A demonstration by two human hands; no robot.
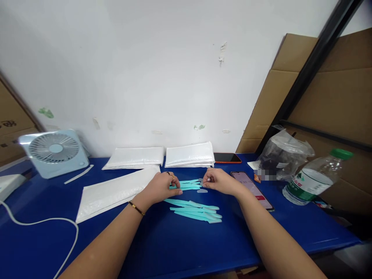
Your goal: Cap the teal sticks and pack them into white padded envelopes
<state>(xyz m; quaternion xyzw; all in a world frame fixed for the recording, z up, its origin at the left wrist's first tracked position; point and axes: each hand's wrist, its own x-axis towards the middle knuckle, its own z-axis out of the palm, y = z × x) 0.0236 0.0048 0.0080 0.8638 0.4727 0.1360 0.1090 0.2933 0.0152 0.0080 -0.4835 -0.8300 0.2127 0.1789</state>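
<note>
Several turquoise eyebrow razors lie on the blue table in front of me. My left hand (167,186) is closed, thumb and fingers around the handle ends of the farther eyebrow razors (190,186). At their other ends, my right hand (216,181) has its fingertips pinched together; whatever is between them is too small to make out. Just beside the right fingertips is a small clear blade cap (202,190). Nearer to me, a loose group of eyebrow razors (200,214) rests side by side, pointing rightwards. A white padded mailer (107,195) extends leftward from behind my left hand.
Two stacks of white mailers (135,157) (188,155) stand by the wall. An orange-edged phone (228,158), a lit phone (252,190), a plastic bag (283,153) and a water bottle (314,180) are rightward. Leftward are a fan (55,153) and a white cable (43,221).
</note>
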